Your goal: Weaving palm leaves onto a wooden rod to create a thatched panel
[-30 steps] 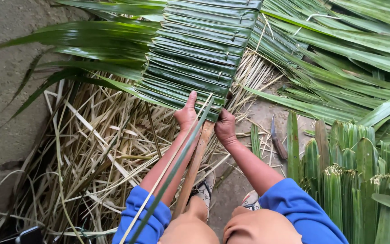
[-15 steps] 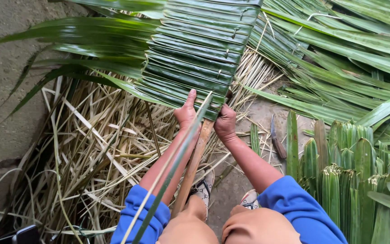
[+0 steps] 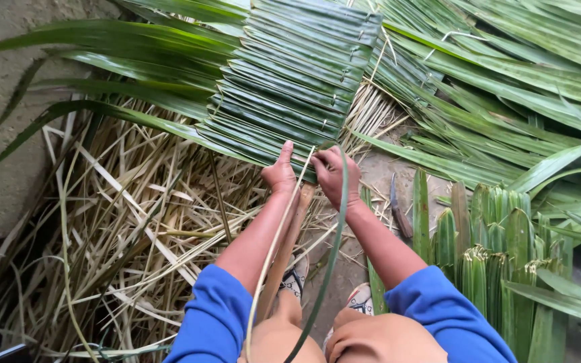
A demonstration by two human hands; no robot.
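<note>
A panel of folded green palm leaves [image 3: 297, 81] stitched side by side lies in front of me, running away from my hands. My left hand [image 3: 281, 171] presses on its near edge, thumb up, next to a pale thin strip [image 3: 274, 249]. Beside it, my right hand [image 3: 331, 176] pinches a long green leaf strip [image 3: 327, 269] that curves down toward my knees. A wooden stick [image 3: 289, 245] runs under the panel between my forearms. Both sleeves are blue.
A heap of dry straw-coloured leaf ribs [image 3: 122, 228] covers the ground at left. Loose green fronds [image 3: 506, 81] lie at right, with a bundle of folded leaves [image 3: 499, 249] by my right knee. A knife [image 3: 398, 208] lies on the ground. Sandalled feet [image 3: 297, 279] show below.
The green strip in my right hand has bent into a wider curve to the right. Both hands stay at the panel's near edge.
</note>
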